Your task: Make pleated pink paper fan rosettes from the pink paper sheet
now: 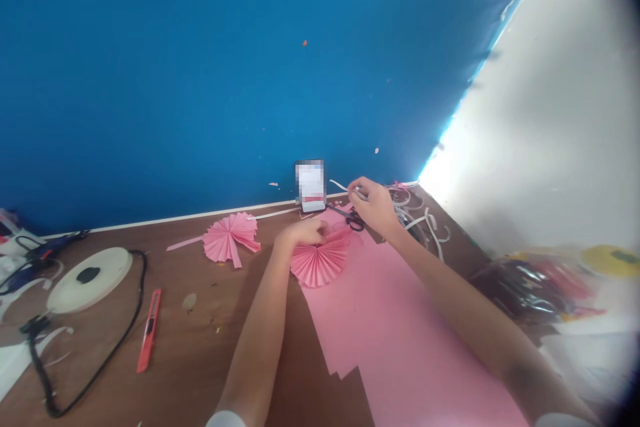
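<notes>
My left hand [306, 232] is closed on the upper edge of a pleated pink paper fan [320, 265], which rests partly on a large pink paper sheet [400, 320]. Raised to the right, my right hand [373, 203] pinches a thin white strip [339, 184] whose free end points left toward the wall. Dark-handled scissors [355, 221] lie on the paper just below my right hand. Left of my hands, a second pleated pink fan [223, 240] with paper tails lies on the table; a long white strip [273, 215] stretches from it toward the phone.
A phone [311, 185] leans on the blue wall [200, 80]. At left are a red box cutter [149, 331], a round cream disc [90, 279] and a black cable [117, 360]. White strips [427, 223] pile up at right, near plastic-wrapped items [540, 287].
</notes>
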Motion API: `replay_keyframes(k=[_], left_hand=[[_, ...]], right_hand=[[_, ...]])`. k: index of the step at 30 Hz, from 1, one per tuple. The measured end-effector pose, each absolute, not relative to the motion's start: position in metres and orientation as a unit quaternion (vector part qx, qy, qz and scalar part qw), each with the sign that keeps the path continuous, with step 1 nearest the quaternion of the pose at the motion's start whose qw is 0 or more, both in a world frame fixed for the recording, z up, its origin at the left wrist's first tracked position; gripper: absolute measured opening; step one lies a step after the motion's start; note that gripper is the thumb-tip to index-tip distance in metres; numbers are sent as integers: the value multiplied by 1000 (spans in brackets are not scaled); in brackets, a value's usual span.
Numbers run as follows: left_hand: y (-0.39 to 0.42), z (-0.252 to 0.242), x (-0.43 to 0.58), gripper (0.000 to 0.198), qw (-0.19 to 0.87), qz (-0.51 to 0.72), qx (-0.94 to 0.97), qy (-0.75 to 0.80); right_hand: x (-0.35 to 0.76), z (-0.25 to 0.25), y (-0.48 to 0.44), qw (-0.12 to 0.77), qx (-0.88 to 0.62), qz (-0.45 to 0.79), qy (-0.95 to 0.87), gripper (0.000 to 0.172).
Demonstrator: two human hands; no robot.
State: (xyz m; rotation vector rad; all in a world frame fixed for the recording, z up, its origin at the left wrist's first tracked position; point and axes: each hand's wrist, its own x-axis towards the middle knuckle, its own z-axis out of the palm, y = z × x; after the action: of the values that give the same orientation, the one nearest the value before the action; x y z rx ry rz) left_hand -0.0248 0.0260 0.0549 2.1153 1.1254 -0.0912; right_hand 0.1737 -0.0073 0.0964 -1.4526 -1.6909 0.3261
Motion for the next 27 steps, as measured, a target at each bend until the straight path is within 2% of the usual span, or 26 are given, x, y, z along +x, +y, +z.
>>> replay_keyframes(k=[7,11,16,21,27], left_hand=[[22,76,-40,21,440,132,778,428],[19,85,-43,27,449,200,743,453],[23,80,-39,29,454,275,696,484],[26,75,-32,31,460,305,683,479],[21,77,-30,36,444,329,693,463]], right_hand=[[175,96,-6,439,-578,149,-671,15],[177,95,-5,440,-576,171,-667,16],[172,93,-5,467,-552,267,-637,20],[168,84,0,493,-513,385,-587,27],[167,77,4,515,-516,385,-566,38]])
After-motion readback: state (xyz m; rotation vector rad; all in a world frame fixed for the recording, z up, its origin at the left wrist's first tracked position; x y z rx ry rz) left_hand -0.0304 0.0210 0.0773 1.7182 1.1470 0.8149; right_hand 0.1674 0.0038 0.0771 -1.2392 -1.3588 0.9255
